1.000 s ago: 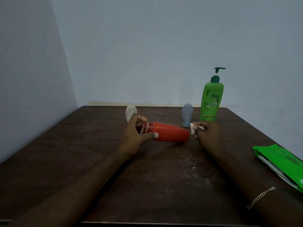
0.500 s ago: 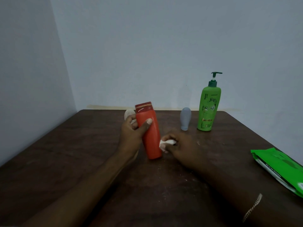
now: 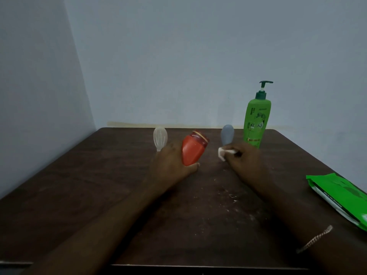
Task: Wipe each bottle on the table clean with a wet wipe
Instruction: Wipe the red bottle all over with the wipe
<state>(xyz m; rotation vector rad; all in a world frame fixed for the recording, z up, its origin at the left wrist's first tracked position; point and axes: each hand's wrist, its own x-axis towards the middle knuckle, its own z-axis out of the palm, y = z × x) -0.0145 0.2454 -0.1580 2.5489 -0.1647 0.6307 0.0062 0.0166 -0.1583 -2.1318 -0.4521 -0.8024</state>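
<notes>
bottles, how many on the table (image 3: 99, 195)? and the hands?

> four. red bottle (image 3: 193, 150) sits tilted in the left hand (image 3: 170, 165)'s grip, mid-table. clear bottle (image 3: 160, 137), grey bottle (image 3: 227, 134) and green pump bottle (image 3: 256, 124) stand by the far edge. right hand (image 3: 250, 161) pinches one wet wipe (image 3: 224, 152). one wipe pack (image 3: 341, 197) lies at the right edge, with bare wood on the left.

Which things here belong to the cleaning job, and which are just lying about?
Job: red plastic bottle in left hand; white wet wipe in right hand; small grey bottle; tall green pump bottle; small clear bottle; green wipe pack.
Lying about: white specks on dark wooden table; wrist bracelet.
</notes>
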